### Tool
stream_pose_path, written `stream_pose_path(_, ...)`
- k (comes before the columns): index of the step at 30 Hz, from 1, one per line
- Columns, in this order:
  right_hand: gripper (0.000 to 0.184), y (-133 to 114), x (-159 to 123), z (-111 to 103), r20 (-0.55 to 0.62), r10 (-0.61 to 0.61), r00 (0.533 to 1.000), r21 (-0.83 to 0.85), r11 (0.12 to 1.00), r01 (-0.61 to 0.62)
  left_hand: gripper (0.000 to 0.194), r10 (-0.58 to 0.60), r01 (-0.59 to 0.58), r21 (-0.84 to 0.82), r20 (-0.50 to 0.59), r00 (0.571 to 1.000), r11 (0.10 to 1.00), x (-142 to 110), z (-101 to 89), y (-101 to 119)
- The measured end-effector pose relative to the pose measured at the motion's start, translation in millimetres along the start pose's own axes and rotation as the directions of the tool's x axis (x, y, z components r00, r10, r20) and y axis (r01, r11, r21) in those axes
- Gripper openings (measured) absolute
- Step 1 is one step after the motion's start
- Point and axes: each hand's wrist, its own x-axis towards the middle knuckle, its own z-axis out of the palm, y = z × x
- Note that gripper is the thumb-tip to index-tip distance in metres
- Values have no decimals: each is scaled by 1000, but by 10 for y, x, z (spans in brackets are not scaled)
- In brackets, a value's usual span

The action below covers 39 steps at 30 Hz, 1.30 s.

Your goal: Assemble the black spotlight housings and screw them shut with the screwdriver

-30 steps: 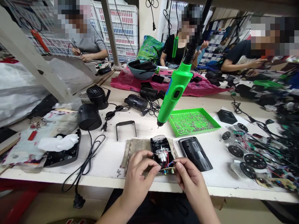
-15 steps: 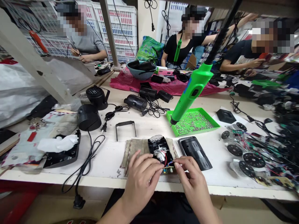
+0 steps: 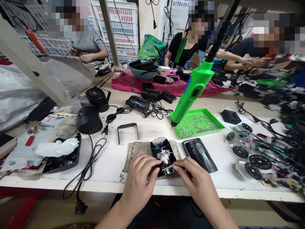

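Stacked white plastic crates line the back of the workshop, and two co-workers sit beyond the long white tabletop, a person in a grey shirt and a person in a black top. At the near edge, an open black lamp housing lies on a folded burlap pad, with red and blue wires running out of its motor area. The left hand sits against the housing's lower left side, its fingers curled together; whether they grip it or only rest there cannot be told. The right hand is just beside it, its fingers pinched on a small circuit board above the housing's lower end. Both hands hide much of the board and wiring.

Just right of the pad lies a black housing cover. A green electric screwdriver hangs above a green tray of screws. Further right, a heap of wired parts blurs toward the frame edge.
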Motion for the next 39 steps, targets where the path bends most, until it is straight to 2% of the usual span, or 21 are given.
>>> stream_pose_path(2,15,-10,16,-15,13,-12,1000,1,1000,12,15,-2,2,-3,47,999,1000,30,-37,-29)
stream_pose_path(4,15,-13,27,-31,74,-5,997,15,1000,4,18,30,-31,1,122,992,1000,96,-102,-32)
stream_pose_path(7,15,-4,41,-51,154,2,988,13,1000,-4,21,117,-136,49,272,955,990,248,-221,6)
stream_pose_path(10,14,14,36,-53,134,-13,991,-23,1000,16,17,189,-271,174,383,904,947,390,-295,50)
stream_pose_path(14,12,54,-13,-44,65,-79,995,-36,996,82,15,260,-373,212,422,869,903,439,-267,47)
stream_pose_path(16,10,79,-42,-46,27,-105,994,-28,994,106,15,217,-312,182,407,887,932,408,-214,31)
stream_pose_path(19,9,99,-73,-53,-8,-108,994,-25,994,107,16,-29,2,87,308,951,996,341,-119,17)
stream_pose_path(21,9,90,-80,-55,-12,-106,994,-28,994,106,15,-191,202,-22,236,953,979,305,-62,18)
stream_pose_path(23,10,64,-71,-52,14,-110,994,-38,993,111,14,-265,291,-119,194,944,949,281,-19,22)
stream_pose_path(27,12,17,-4,-44,125,-66,990,-136,987,83,14,-280,315,-212,177,943,925,224,13,22)
stream_pose_path(32,15,40,79,-96,212,-32,977,-196,978,75,21,-354,395,-318,181,918,862,80,-15,-14)
stream_pose_path(34,16,34,97,-141,279,-34,960,-202,975,93,17,-306,342,-268,166,937,901,39,-19,-20)
stream_pose_path(37,17,-40,130,-210,364,-30,931,-278,950,140,14,-177,193,-132,129,976,972,45,-1,3)
stream_pose_path(39,18,-123,157,-243,411,-20,911,-373,908,189,13,-169,183,-109,126,978,977,87,22,31)
